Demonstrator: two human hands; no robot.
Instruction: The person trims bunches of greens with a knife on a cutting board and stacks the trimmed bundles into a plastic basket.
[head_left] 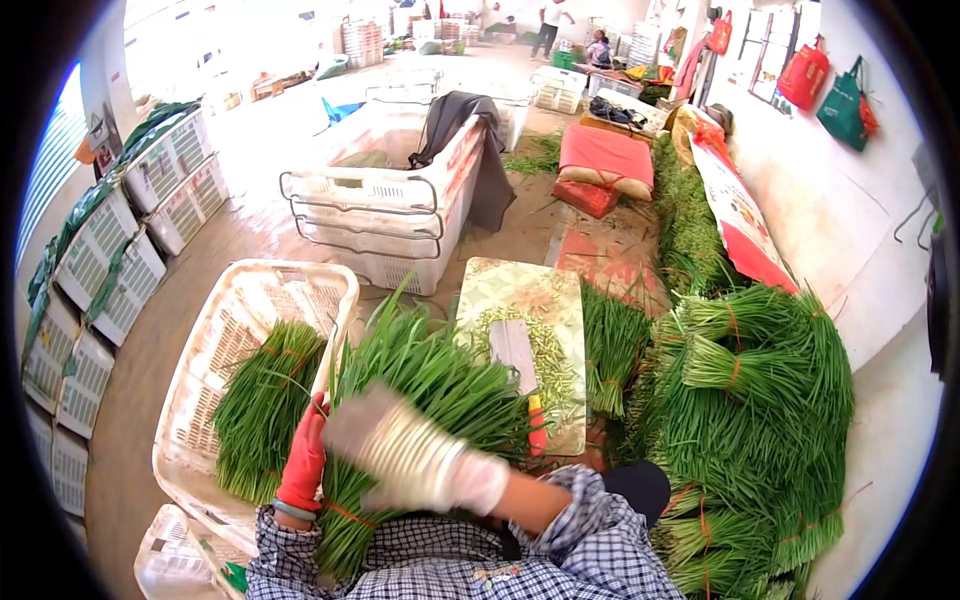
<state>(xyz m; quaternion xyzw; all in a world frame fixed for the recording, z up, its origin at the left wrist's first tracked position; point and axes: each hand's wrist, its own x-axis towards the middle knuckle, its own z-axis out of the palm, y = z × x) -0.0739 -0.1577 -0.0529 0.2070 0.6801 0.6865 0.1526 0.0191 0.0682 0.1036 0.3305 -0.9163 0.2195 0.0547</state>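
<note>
My red-gloved left grip (303,462) rests against the leafy bundle (425,365) at my lap, right of the near crate (185,400). My right grip (400,440) blurs over it; I cannot tell how far either closes. I judge this as tidying, calling next for steady left support.

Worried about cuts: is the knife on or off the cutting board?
On: the knife lies flat on the cutting board, amid chopped stems.

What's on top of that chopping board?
On the board lie a knife and lots of chopped green bits. Long green leaves hide its lower left part, so what's under them, or under the knife, can't be seen.
</note>
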